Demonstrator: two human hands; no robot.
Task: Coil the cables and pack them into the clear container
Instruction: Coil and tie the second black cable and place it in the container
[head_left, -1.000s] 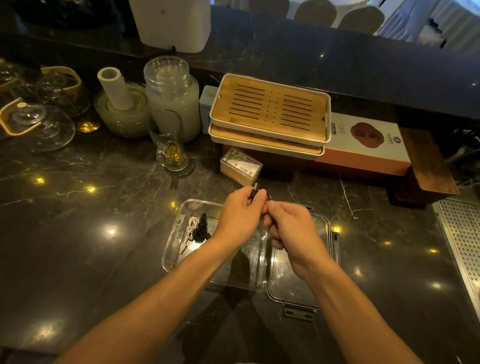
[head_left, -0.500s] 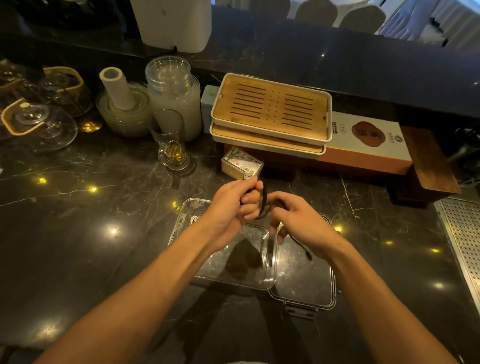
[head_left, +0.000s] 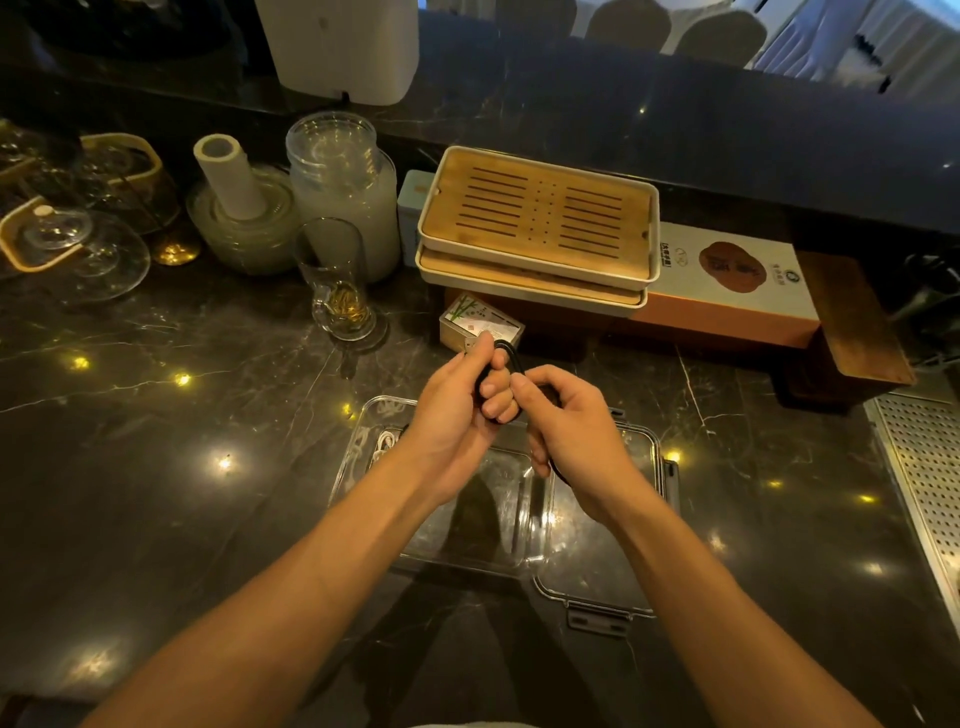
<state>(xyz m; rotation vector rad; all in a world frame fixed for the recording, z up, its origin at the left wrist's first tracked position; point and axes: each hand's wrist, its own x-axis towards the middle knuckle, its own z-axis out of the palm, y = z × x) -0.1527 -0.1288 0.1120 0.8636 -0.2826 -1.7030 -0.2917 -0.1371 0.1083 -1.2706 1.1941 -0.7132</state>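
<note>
Black cable (head_left: 511, 356) looped over left hand (head_left: 457, 410) fingers, held above the clear container (head_left: 358, 457). Left hand curled round the loop, thumb on top, fingers tucked in. Right hand (head_left: 576, 436) just beside it, touching at the fingertips, fingers curled round the same cable; a bit of black cable shows under the right palm near the wrist. Both hands grasping the cable, neither relaxed. Container sits open on dark marble counter (head_left: 182, 493), directly under the hands. White cable (head_left: 384, 444) lies inside it at the left end, partly hidden by the left wrist. Clear lid (head_left: 613, 571) lies flat on the counter touching the container's right side, latch toward the viewer. Behind the hands: small bamboo-print box (head_left: 480, 327), stacked wooden slatted trays (head_left: 537, 223) on an orange-and-white box (head_left: 737, 280). Glass cup (head_left: 337, 280) and glass jar (head_left: 340, 182) to the left. Perforated metal tray (head_left: 924, 478) at far right.
</note>
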